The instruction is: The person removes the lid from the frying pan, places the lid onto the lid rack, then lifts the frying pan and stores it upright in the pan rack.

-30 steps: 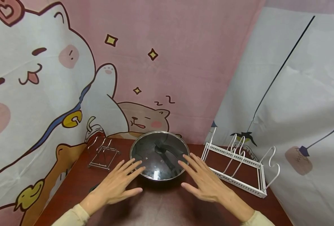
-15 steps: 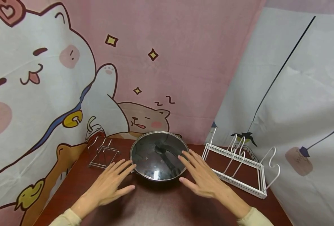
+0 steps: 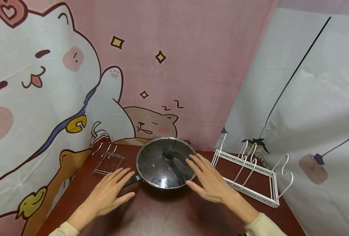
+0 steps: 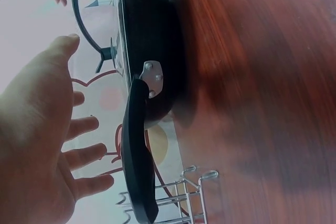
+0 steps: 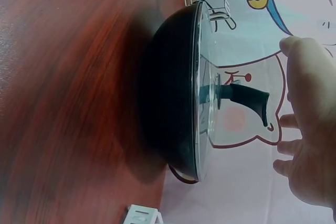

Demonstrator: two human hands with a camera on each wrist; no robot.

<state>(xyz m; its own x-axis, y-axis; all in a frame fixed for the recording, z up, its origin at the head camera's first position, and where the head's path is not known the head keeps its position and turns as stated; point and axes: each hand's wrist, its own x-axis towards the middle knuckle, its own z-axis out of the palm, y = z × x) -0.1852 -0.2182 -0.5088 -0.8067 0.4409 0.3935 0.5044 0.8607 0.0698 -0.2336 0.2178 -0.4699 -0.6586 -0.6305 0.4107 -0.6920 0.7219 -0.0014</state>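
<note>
A black wok (image 4: 155, 35) stands upright on the table, covered by a clear glass lid (image 3: 156, 173) with a metal rim. On the lid rises a black curved knob handle (image 5: 249, 100). The wok's long black handle (image 4: 135, 156) reaches out to the left, partly hidden in the head view by my left hand (image 3: 105, 193). That hand hovers over the handle, fingers spread, holding nothing. My right hand (image 3: 208, 180) is at the lid's right edge, its extended fingertips overlapping the rim in the head view. It holds nothing. A small loop handle (image 5: 182, 176) sits on the wok's far side.
Left of the wok stands a small chrome wire rack (image 3: 104, 172). A white rack (image 3: 245, 189) with upright curved dividers stands to the right. Behind the reddish-brown table (image 3: 162, 216) hangs a pink and white cartoon curtain (image 3: 198, 65).
My left hand has drawn back to the left and down from the lid, uncovering part of the wok's handle. My right hand has shifted slightly. Wok, lid and racks stay put.
</note>
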